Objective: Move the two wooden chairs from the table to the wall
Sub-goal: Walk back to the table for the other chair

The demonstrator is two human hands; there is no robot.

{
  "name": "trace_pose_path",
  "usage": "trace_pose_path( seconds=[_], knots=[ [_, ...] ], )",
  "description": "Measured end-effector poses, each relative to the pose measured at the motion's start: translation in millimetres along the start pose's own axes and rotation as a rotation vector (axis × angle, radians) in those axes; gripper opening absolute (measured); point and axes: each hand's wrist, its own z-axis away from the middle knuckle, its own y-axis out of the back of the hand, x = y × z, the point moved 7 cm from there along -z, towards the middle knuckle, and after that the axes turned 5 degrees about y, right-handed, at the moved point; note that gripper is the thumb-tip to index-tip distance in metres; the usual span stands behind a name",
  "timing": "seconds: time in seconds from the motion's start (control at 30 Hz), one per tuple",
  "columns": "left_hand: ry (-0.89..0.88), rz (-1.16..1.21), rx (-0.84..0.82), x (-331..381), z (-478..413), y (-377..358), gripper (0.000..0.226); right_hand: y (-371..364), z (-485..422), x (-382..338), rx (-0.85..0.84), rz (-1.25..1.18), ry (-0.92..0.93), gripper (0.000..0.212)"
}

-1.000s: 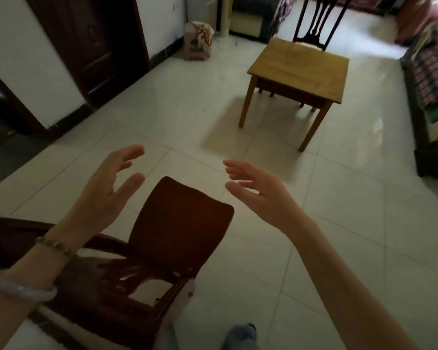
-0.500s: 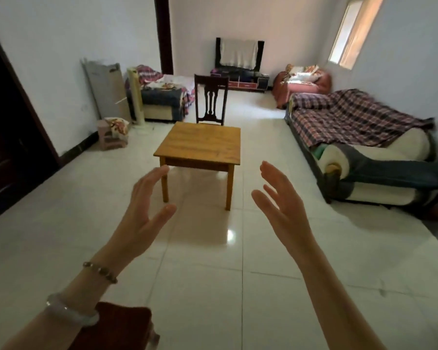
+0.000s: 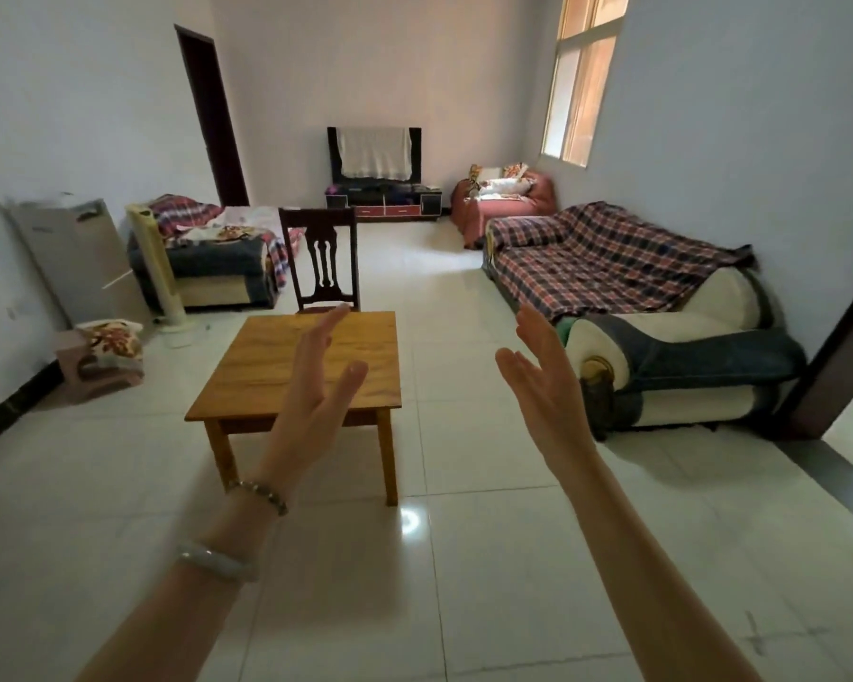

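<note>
A dark wooden chair [image 3: 322, 260] with a carved back stands at the far side of the low light-wood table [image 3: 262, 371]; only its backrest shows above the tabletop. My left hand [image 3: 316, 391] is raised in front of the table, fingers apart, holding nothing. My right hand [image 3: 545, 391] is raised beside it, palm inward, also holding nothing. Both hands are well short of the chair. The other chair is out of view.
A plaid-covered sofa [image 3: 626, 297] lines the right wall. A second covered sofa [image 3: 208, 253], a tower fan [image 3: 156, 273], a grey panel [image 3: 70, 258] and a small stool [image 3: 102, 356] stand along the left wall. White tiled floor surrounds the table.
My view has lifted from the reddish chair at my feet to the room ahead; that chair has dropped out of sight. Both hands have risen slightly and stay empty.
</note>
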Motion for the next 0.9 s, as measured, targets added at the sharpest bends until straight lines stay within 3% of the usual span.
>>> trace_pose_path(
  seconds=[0.1,0.23,0.3,0.47,0.63,0.73,0.9],
  knots=[
    [0.017,0.076,0.006,-27.5,-71.6,-30.0,0.078,3.0,-57.6,45.1,0.016,-0.050,-0.048,0.056],
    [-0.036,0.165,0.032,-62.9,-163.3,-72.5,0.071,15.7,-137.5,102.4,0.086,-0.105,-0.006,0.084],
    [-0.048,0.196,0.058,-87.9,-210.3,-94.5,0.069,23.9,-184.2,134.7,0.102,-0.108,0.037,0.086],
    [-0.008,0.193,0.182,-154.1,-328.2,-140.3,0.089,35.7,-308.2,222.3,0.065,-0.136,0.075,0.090],
    [0.024,0.144,0.211,-220.2,-429.9,-187.3,0.088,26.7,-426.0,313.4,0.013,-0.155,0.045,0.068],
    [0.064,0.116,0.221,-271.1,-479.4,-214.2,0.089,14.7,-486.3,366.7,-0.015,-0.204,0.053,0.076],
    [0.108,0.110,0.244,-366.7,-577.0,-258.0,0.088,-12.5,-587.7,476.6,-0.042,-0.238,0.021,0.058]
  ],
)
